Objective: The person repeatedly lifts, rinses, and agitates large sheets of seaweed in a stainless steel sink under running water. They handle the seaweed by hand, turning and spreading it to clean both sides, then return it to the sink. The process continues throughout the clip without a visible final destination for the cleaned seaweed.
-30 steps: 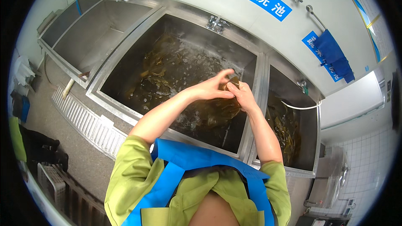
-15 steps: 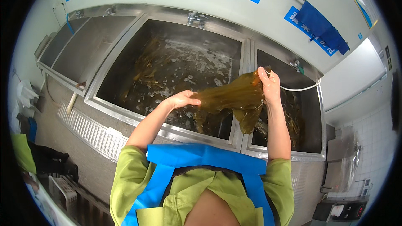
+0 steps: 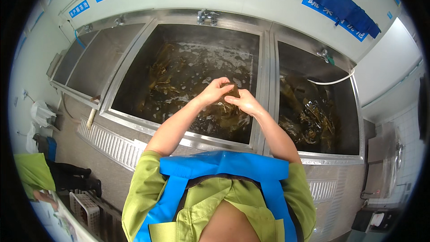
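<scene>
Steel sink (image 3: 134, 124), brown leaf (image 3: 234, 90) btwn hands (image 3: 213, 93), hanging, axis approx vert

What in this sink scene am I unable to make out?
All in the head view:
- Bottom of the middle sink: hidden by murky water.
- Full shape of the brown leaf: partly covered by the left hand and right hand.
- Co-worker's head: cut off at left.
- Part of the blue sign: behind a hanging blue cloth.
</scene>
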Demonstrator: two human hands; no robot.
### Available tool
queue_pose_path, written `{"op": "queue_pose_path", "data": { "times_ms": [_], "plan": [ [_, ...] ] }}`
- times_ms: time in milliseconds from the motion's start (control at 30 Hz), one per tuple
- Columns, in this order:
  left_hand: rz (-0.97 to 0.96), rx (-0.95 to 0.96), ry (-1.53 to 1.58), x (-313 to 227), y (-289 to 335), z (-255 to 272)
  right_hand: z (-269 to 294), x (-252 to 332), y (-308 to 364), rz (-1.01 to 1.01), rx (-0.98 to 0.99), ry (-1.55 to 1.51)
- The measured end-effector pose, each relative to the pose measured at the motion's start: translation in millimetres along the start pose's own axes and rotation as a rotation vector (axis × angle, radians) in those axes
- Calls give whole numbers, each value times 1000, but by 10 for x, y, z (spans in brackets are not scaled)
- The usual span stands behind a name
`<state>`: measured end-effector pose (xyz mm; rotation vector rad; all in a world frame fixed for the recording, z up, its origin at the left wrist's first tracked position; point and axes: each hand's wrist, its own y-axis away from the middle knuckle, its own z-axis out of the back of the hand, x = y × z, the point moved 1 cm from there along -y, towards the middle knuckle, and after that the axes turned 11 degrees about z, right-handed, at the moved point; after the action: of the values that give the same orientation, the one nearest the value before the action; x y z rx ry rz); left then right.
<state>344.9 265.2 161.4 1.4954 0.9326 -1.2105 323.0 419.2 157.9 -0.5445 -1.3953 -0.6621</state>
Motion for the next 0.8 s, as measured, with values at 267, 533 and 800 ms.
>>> {"op": "queue_pose_path", "data": {
  "times_ms": [267, 533, 800],
  "plan": [
    [112, 219, -107, 525, 4, 400, 374, 258, 209, 155, -179, -314],
    [354, 33, -21, 916, 94, 731, 783, 267, 412, 308, -356, -768],
    [486, 224, -146, 957, 66, 826, 764, -90, 385, 114, -586, -753]
  ]
}}
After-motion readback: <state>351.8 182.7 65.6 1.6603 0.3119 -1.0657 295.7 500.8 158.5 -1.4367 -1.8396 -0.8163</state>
